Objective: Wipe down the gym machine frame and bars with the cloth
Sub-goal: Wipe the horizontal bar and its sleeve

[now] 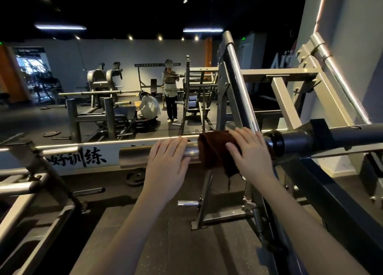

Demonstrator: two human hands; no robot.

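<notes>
Head view:
- Chrome bar (134,157) runs level across the view, its right end meeting black collar (275,143) on machine frame (284,100).
- Left hand (167,160) released, fingers laid nearly straight over bar top; likely there to steady the bar or the body. Thumb hidden.
- Right hand (248,156) grasps cloth (213,150), thumb in front and fingers over the top, so wrapped fabric rubs all round the bar.
- Cloth: dark brown, thick towelling, bunched round bar between the hands, just left of collar; loose corner and thread hang below.
</notes>
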